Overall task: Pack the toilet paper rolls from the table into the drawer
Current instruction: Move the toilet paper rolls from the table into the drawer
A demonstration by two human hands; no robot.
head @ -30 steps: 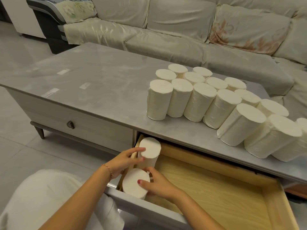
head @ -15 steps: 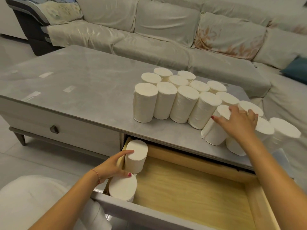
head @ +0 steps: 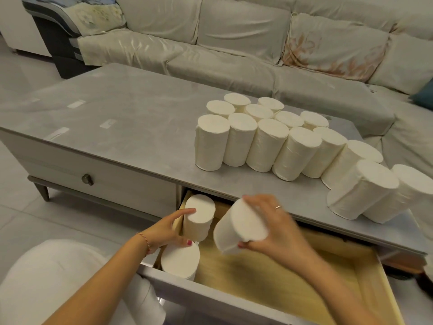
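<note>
Several white toilet paper rolls [head: 257, 141] stand packed together on the grey table [head: 121, 127]. Below the table's front edge the wooden drawer [head: 293, 277] is pulled out. Two rolls stand upright in its left end: a far roll [head: 199, 216] and a near roll [head: 180, 261]. My left hand [head: 166, 231] rests against the far roll's left side, thumb and fingers around it. My right hand [head: 276, 226] holds a tilted roll [head: 239, 228] over the drawer, just right of the far roll.
A covered sofa [head: 234, 43] runs behind the table and around its right end. A second, closed drawer with a round knob [head: 87, 179] sits left of the open one. My white-clad knee [head: 46, 277] is at the lower left. Tiled floor lies on the left.
My right hand has taken a roll from the right part of the table group and carried it down and left over the drawer. The left hand has stayed on the far roll.
</note>
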